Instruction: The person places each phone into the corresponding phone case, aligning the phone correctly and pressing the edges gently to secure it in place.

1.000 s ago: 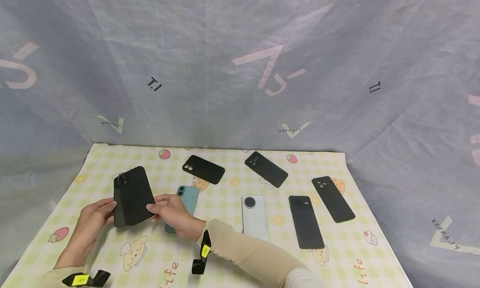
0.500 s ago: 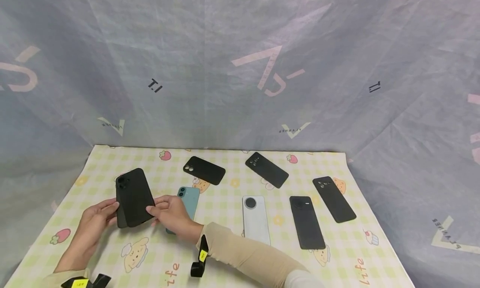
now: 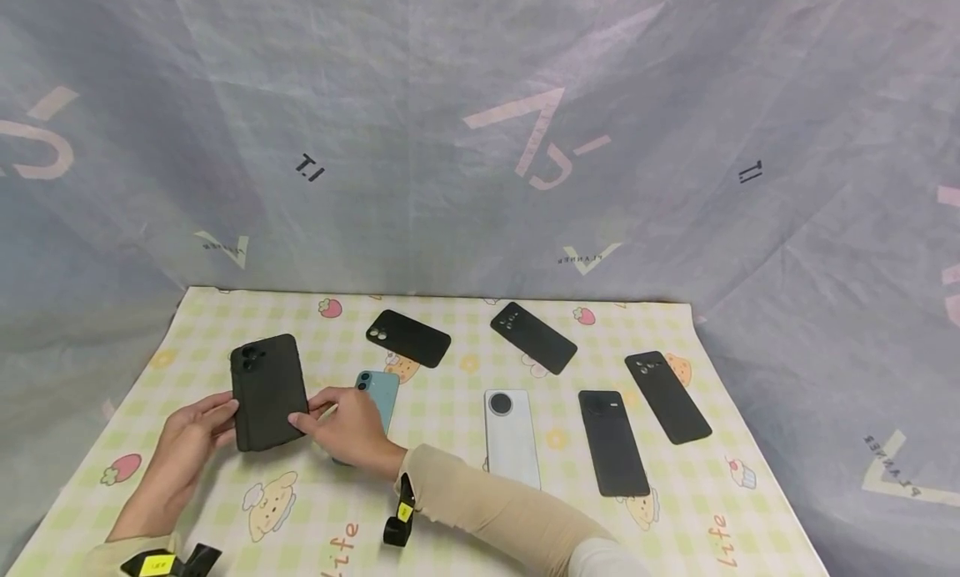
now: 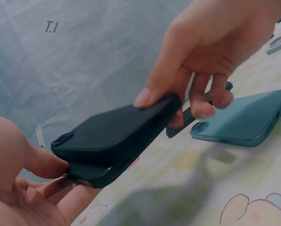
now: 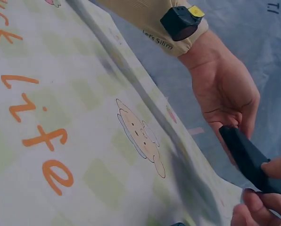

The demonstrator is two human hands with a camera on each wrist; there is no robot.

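Note:
My left hand (image 3: 189, 437) grips a black phone (image 4: 91, 173) by its edge, thumb on top, above the table at the left. A black phone case (image 3: 273, 393) lies over the phone's back, with camera openings at its upper left. My right hand (image 3: 348, 427) pinches the case's right edge between thumb and fingers. In the left wrist view, case and phone stand apart at the end near my left hand and come together toward the right hand. A teal phone (image 3: 384, 402) lies partly hidden behind my right hand.
On the checked tablecloth (image 3: 442, 527) lie a white phone (image 3: 513, 444) and a dark phone (image 3: 613, 448). Three black cases lie farther back: one behind the teal phone (image 3: 408, 338), one in the middle (image 3: 534, 338), one at the right (image 3: 669, 399). A grey fabric curtain (image 3: 420, 143) hangs behind.
The case has shifted and turned over the phone, so their outlines line up more closely and the camera area shows through it. Both hands have stayed nearly in place.

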